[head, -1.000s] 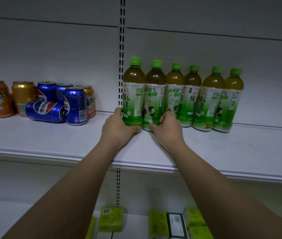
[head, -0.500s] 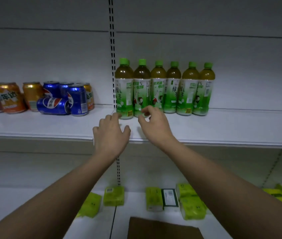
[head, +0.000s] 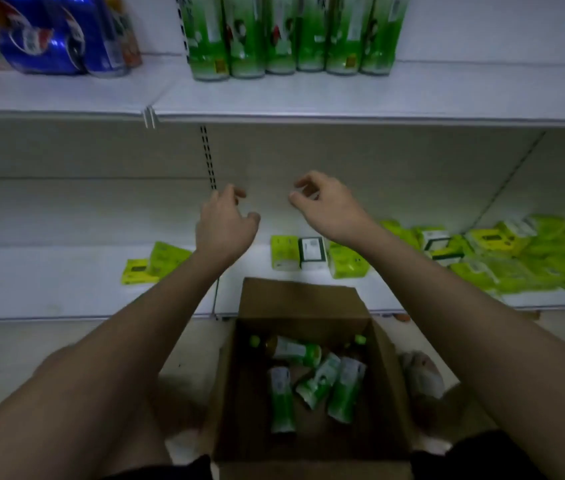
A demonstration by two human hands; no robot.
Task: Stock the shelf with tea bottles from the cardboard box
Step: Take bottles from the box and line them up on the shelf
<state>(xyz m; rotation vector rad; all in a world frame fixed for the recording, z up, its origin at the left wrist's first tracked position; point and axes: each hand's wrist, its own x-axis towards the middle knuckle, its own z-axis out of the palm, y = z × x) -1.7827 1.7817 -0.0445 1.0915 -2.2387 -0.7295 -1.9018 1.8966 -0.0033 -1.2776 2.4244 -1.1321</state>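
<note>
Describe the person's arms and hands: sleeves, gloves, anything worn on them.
Both arms are bare along all of their visible length, with no sleeves in view. The left hand and the right hand wear no gloves, and no watch, ring or band shows on either wrist or on the fingers. The image is slightly blurred, so small details could be missed.

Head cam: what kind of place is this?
Probably a shop aisle or a mock-up of one: white slotted retail shelving, a faced row of tea bottles beside soda cans, green packs on the lower shelf, and an open cardboard box of stock on the floor.
</note>
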